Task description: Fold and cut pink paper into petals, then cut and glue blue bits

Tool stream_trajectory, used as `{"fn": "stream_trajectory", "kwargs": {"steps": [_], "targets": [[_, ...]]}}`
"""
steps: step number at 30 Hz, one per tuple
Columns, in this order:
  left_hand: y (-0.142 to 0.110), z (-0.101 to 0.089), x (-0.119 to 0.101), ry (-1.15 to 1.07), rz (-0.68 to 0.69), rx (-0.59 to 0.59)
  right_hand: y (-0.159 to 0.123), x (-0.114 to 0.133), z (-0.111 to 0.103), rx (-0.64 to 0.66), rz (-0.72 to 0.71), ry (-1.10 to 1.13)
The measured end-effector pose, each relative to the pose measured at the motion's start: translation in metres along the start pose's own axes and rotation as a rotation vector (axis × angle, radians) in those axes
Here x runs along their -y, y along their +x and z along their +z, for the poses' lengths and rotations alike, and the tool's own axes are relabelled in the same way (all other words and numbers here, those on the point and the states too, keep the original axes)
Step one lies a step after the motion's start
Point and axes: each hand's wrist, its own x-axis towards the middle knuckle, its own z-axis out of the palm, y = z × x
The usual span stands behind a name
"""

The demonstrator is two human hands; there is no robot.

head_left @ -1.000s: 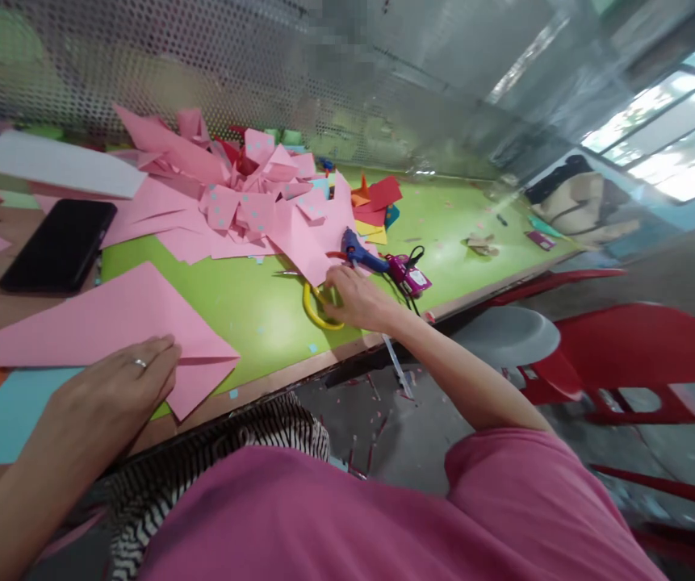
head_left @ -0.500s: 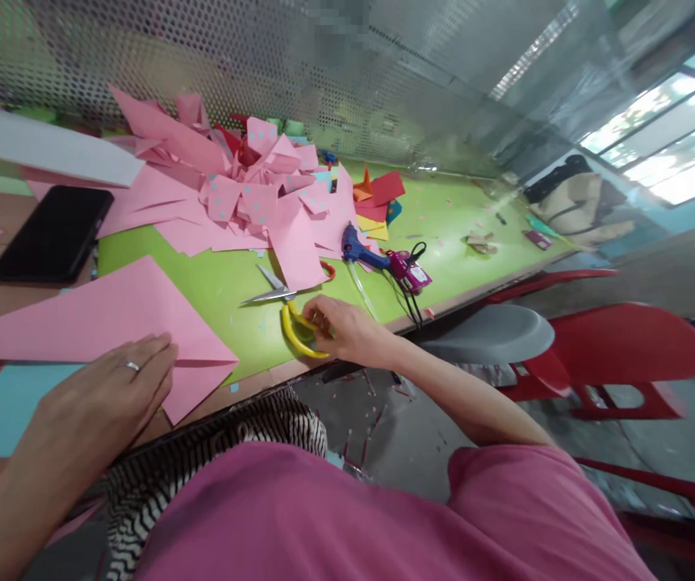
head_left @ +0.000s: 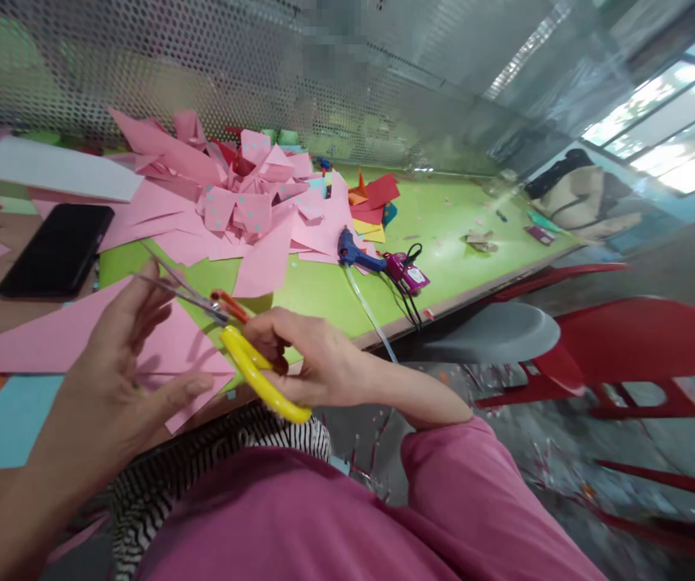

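Note:
My right hand (head_left: pixel 314 363) grips the yellow and orange handles of a pair of scissors (head_left: pixel 244 355) above the table's near edge. The steel blades point left, slightly apart, toward my left hand (head_left: pixel 120 367). My left hand is raised with fingers spread, holding nothing, its fingertips close to the blade tips. Under it lies a large folded pink paper sheet (head_left: pixel 50 335) on the green table (head_left: pixel 444 226).
A heap of pink paper pieces (head_left: pixel 244 202) fills the table's middle. A black phone (head_left: pixel 56 250) lies at the left, a blue glue gun (head_left: pixel 356 252) with its cord at the right. Red plastic chairs (head_left: pixel 638 347) stand right of the table. A perforated metal screen runs along the back.
My right hand picked the scissors off the table and brought them toward me. My left hand lifted off the pink sheet and opened beside the blades.

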Motion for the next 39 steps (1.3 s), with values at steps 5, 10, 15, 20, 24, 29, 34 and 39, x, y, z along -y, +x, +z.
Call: {"fn": "stream_trajectory", "kwargs": {"steps": [5,10,15,20,24,29,34,39], "targets": [[0.023,0.01,-0.034,-0.492,-0.253,-0.112,0.002,0.001,0.003,-0.018,-0.12,-0.129],[0.034,0.013,-0.045,-0.495,-0.193,-0.139,0.001,0.008,-0.01,-0.093,-0.044,-0.2],[0.032,0.012,-0.046,-0.594,-0.226,0.074,-0.013,0.002,0.003,-0.1,0.222,0.322],[0.021,0.014,-0.048,-0.325,-0.121,0.137,-0.026,-0.001,0.025,-0.197,0.381,0.725],[0.013,0.006,-0.047,-0.073,-0.035,0.17,-0.036,0.0,0.033,-0.047,0.503,0.904],[0.0,-0.009,-0.006,0.436,0.18,0.256,-0.061,-0.014,0.04,0.005,0.514,0.907],[-0.01,-0.004,0.025,0.684,0.304,0.297,-0.08,-0.021,0.046,0.117,0.522,0.878],[-0.012,-0.001,0.019,0.796,0.269,0.102,-0.087,-0.031,0.05,0.295,0.479,0.933]]}}
